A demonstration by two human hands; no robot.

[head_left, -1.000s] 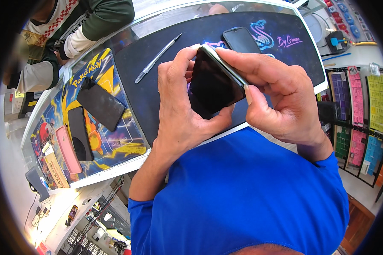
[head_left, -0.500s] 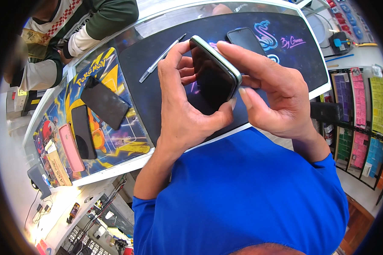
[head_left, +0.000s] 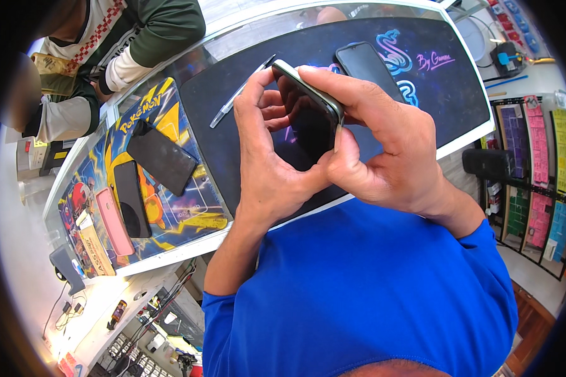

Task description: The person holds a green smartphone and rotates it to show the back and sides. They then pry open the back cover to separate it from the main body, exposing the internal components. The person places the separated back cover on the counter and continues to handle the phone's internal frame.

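A smartphone (head_left: 306, 119) with a dark screen and a pale green-silver edge is tilted above the black mat (head_left: 217, 160). My left hand (head_left: 264, 160) is wrapped round its left side and lower end, thumb below and fingers partly behind. On the other side, my right hand (head_left: 393, 141) grips the right edge, fingers along the upper part and thumb at the lower corner. The phone's back is hidden. Left of my hands, a clear pen (head_left: 227, 108) with a black tip lies on the mat. Another dark phone (head_left: 368, 69) rests beyond my right hand, partly covered by it.
On the colourful mat (head_left: 198, 207) at left lie two black phones (head_left: 163, 158) (head_left: 132, 200) and a pink phone case (head_left: 114, 221). A person (head_left: 148, 44) leans on the far left counter edge. Racks with coloured cards (head_left: 538, 141) stand at right, beside a black box-shaped object (head_left: 484, 164).
My right hand has moved left and closed onto the phone's right edge, its thumb now pressing the lower corner. The phone has shifted slightly left, and the whole view has moved a little.
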